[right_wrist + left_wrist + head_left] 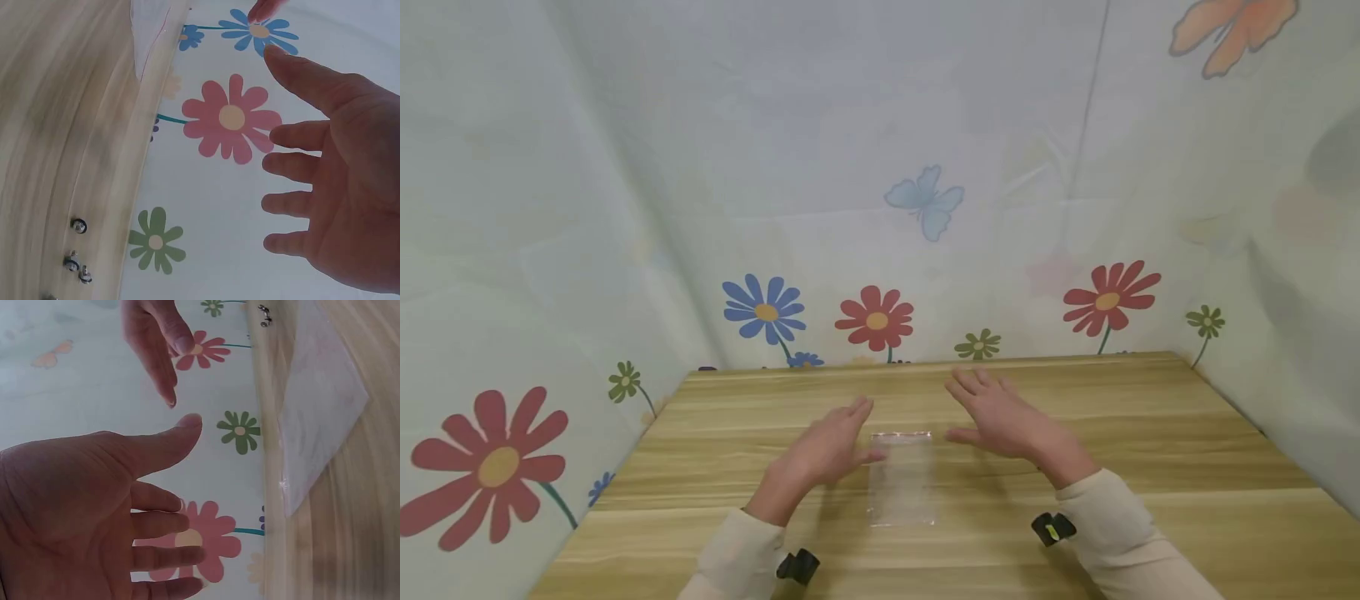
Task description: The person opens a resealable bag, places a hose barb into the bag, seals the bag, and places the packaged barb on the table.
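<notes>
In the head view, a wooden table (pixel 1150 417) is backed by a pale cloth (pixel 820 125) printed with flowers and butterflies. A clear flat bag (pixel 902 487) is laid on the table between the two hands, its long axis run from the near side to the far side, with a shiny, faintly pinkish edge turned away from the person. Part of its left edge is overlapped by the thumb of the left hand (pixel 820 450); the right hand (pixel 1003 421) is held well to the bag's right. Black devices (pixel 799 567) are seen beside both sleeves (pixel 1108 517).

In the left wrist view, the left hand is held raised, thumb and fingers spread, with nothing gripped. The bag is shown apart from it, and small metal pieces (pixel 265 323) are seen near the bag.

In the right wrist view, the right hand is likewise spread and raised, nothing gripped. The metal pieces, some dark-ringed, are scattered on the table; only one corner of the bag is shown.
</notes>
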